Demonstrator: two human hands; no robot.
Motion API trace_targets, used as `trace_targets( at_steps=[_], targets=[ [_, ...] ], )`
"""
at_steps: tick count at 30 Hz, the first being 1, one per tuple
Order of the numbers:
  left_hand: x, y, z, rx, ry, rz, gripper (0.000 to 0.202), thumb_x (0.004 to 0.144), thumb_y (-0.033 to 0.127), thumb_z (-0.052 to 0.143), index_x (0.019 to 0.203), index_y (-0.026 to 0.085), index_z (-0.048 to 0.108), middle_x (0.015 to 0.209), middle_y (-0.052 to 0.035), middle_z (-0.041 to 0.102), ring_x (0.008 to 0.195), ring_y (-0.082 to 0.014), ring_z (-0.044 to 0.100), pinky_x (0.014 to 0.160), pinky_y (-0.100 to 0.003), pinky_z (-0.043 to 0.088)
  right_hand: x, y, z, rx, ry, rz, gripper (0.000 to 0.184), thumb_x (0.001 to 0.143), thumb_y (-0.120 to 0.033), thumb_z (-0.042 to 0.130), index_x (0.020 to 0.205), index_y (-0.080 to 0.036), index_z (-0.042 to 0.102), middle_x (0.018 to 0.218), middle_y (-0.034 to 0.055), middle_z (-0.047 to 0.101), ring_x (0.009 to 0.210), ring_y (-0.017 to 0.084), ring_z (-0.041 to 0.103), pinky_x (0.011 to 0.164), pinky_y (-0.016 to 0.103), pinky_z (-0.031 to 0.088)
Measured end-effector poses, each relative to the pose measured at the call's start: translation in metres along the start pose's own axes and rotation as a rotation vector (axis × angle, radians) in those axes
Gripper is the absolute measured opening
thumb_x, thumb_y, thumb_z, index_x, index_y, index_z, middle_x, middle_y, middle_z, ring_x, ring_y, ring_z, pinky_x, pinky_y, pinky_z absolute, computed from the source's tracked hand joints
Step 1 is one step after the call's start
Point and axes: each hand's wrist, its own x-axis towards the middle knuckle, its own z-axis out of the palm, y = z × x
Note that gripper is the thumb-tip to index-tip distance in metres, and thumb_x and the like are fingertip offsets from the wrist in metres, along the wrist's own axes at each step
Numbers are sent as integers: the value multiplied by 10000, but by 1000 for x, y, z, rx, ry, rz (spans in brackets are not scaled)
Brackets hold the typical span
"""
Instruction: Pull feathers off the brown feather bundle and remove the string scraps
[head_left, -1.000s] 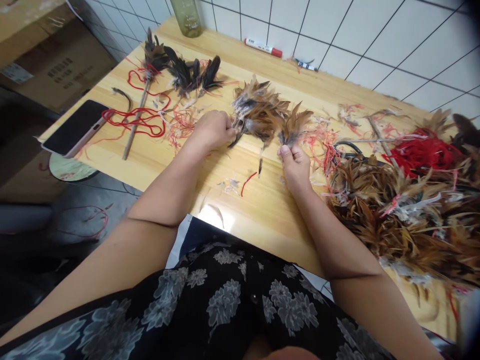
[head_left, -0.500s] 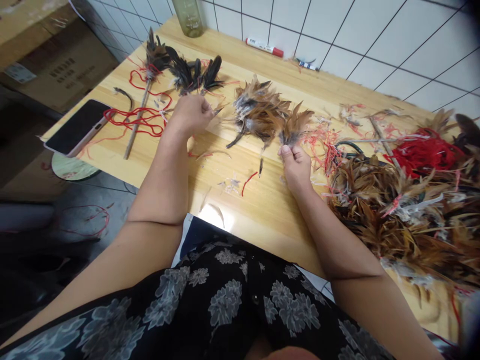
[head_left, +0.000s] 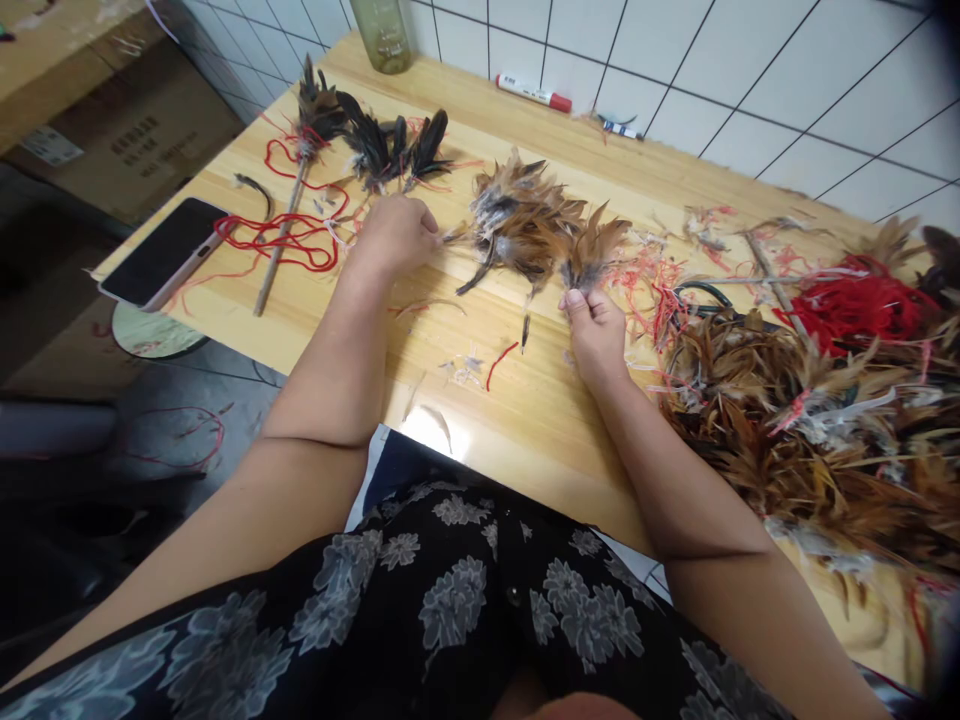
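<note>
Pinching a feather [head_left: 454, 236], the left hand [head_left: 397, 235] has drawn leftward.

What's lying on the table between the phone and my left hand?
In the head view, mainly loops of red cord and a thin stick lie between the phone and your left hand.

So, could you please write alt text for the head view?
The right hand pinches a small brown feather tuft at a pale wooden table; the left hand holds a thin brown feather. Between them lies a brown feather heap, with looped red cord left and a larger brown feather pile right.
</note>
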Motion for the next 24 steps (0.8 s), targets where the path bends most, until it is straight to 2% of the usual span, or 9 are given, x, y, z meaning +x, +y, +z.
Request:
trace_targets(
  at_steps=[5, 9, 12, 15, 17, 19, 22, 24],
  targets=[
    [3, 2, 11, 59, -2, 25, 129, 865, 114, 810, 842, 226, 751, 928, -74, 818, 1016, -282, 732, 1036, -426, 596, 0, 0, 0, -12, -2, 12, 519, 997, -701, 738, 759, -249, 643, 679, -36, 504, 774, 175, 542, 854, 359, 518],
    [7, -3, 16, 24, -17, -9, 154, 918, 223, 790, 788, 236, 708, 932, -105, 803, 1182, -367, 744, 1098, -495, 555, 1, 1, -1, 5, -5, 7, 551, 981, -748, 733, 757, -254, 637, 680, -33, 503, 781, 181, 551, 865, 369, 518],
    [3, 1, 8, -55, 44, -71, 231, 1035, 294, 780, 843, 210, 683, 987, -63, 770, 1227, -289, 676, 1158, -476, 479, 1, 3, -1, 11, -7, 8, 570, 958, -785, 739, 771, -254, 647, 693, -30, 510, 775, 179, 543, 838, 364, 507],
    [-8, 18, -4, -292, 118, -38, 239, 1125, 249, 721, 910, 209, 626, 941, -8, 701, 1072, -192, 636, 1095, -440, 494, 2, 5, 0, 49, -1, 34, 606, 932, -831, 741, 782, -249, 665, 686, -34, 506, 768, 173, 540, 824, 356, 499],
    [-18, 36, -6, -517, 58, 19, 296, 1138, 249, 701, 875, 230, 567, 832, 2, 631, 895, -172, 609, 951, -416, 540, 4, 5, 1, 90, 15, 47, 644, 912, -872, 741, 783, -245, 675, 682, -36, 514, 755, 167, 539, 815, 350, 501],
    [-28, 54, 1, -713, -59, 65, 373, 1120, 332, 738, 825, 246, 526, 747, 2, 581, 761, -175, 596, 813, -395, 549, 5, 5, 2, 115, 27, 66, 670, 894, -897, 753, 782, -241, 684, 684, -34, 529, 739, 160, 532, 791, 340, 500],
    [-43, 76, 23, -888, -232, 176, 468, 1035, 544, 850, 822, 251, 553, 702, -7, 579, 711, -196, 649, 705, -362, 546, 6, 3, 5, 115, 18, 112, 649, 919, -864, 773, 774, -236, 693, 676, -28, 530, 733, 160, 531, 751, 326, 496],
    [-52, 87, 37, -962, -299, 228, 499, 989, 598, 898, 837, 247, 577, 696, -8, 592, 707, -197, 673, 678, -342, 555, 6, 2, 6, 98, 12, 130, 614, 967, -809, 768, 768, -233, 695, 681, -21, 531, 751, 166, 550, 757, 326, 506]
  ],
)
